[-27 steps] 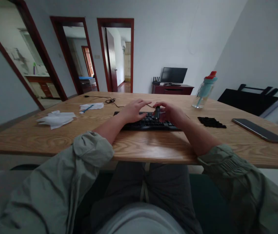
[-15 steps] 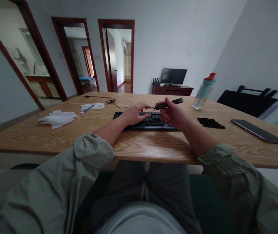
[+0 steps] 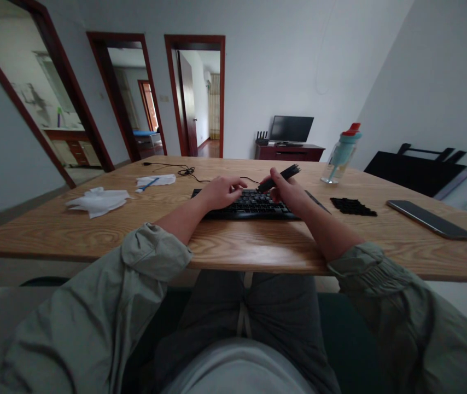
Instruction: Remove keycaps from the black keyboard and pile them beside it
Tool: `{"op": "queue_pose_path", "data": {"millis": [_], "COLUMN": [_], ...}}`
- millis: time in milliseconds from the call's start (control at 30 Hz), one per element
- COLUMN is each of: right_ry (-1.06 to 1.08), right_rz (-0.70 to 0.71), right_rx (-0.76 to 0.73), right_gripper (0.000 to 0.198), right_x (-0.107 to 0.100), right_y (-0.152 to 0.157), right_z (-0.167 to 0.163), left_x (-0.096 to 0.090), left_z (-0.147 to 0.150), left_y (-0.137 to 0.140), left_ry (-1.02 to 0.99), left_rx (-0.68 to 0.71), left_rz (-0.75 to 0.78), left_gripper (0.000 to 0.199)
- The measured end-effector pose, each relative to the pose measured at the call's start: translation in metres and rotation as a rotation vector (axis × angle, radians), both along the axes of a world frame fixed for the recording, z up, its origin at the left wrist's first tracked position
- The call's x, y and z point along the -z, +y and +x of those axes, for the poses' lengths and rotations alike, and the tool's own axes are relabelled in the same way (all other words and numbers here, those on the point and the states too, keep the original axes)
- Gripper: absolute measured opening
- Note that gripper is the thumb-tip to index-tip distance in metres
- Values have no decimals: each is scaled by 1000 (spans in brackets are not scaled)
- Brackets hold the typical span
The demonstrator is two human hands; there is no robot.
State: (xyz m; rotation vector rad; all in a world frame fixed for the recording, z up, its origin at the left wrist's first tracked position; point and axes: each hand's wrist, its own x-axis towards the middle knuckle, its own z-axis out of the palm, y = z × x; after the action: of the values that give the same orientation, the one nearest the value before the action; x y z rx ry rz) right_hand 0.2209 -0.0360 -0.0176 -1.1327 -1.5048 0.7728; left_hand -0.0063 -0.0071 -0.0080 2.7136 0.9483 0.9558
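A black keyboard (image 3: 254,215) lies on the wooden table in front of me, part of it covered by my hands. My right hand (image 3: 285,191) grips a black cleaning brush (image 3: 285,174) above the keyboard's right half. The bristle end tilts up to the right, and the narrow end points down at the keys. My left hand (image 3: 223,191) rests over the keyboard's left half, fingers slightly bent and apart, with nothing seen in it. Small black pieces that look like keycaps (image 3: 352,207) lie grouped to the right of the keyboard.
A phone (image 3: 430,220) lies at the right, and a water bottle (image 3: 340,156) stands behind the keycaps. To the left are a crumpled white tissue (image 3: 99,201) and a blue stick (image 3: 149,183) on another tissue. A coiled cable (image 3: 186,171) runs behind the keyboard.
The brush's narrow end has dropped toward the keys and the brush tilts more steeply. My left hand has drawn slightly left, away from the brush tip.
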Motion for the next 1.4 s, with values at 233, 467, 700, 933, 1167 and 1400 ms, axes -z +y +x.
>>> {"op": "queue_pose_path", "data": {"millis": [233,467,700,933,1167,1400], "right_ry": [-233,-291,-442,-464,-419,-267], "right_rz": [-12,-23,58,-3,-130,-265], "right_rx": [239,291,225,2,-133,-194], "right_gripper": [57,53,44,21,30,34], "right_x": [-1,7,2,-13,-6,-11], "right_y": [-1,3,-2,-22,-15,-8], "right_z": [2,1,1,9,32,37], "left_x": [3,7,7,6,7,9], "left_z": [-9,-10,-10,-10,-8,1], "left_y": [13,20,19,15,15,16], "left_ry": [91,118,145,146,162,190], "left_rx": [-48,-46,-52,-55,-46,-38], "left_rz": [-78,-96,-103,-113,-120,-97], "left_gripper": [28,28,28,28,28,30]}}
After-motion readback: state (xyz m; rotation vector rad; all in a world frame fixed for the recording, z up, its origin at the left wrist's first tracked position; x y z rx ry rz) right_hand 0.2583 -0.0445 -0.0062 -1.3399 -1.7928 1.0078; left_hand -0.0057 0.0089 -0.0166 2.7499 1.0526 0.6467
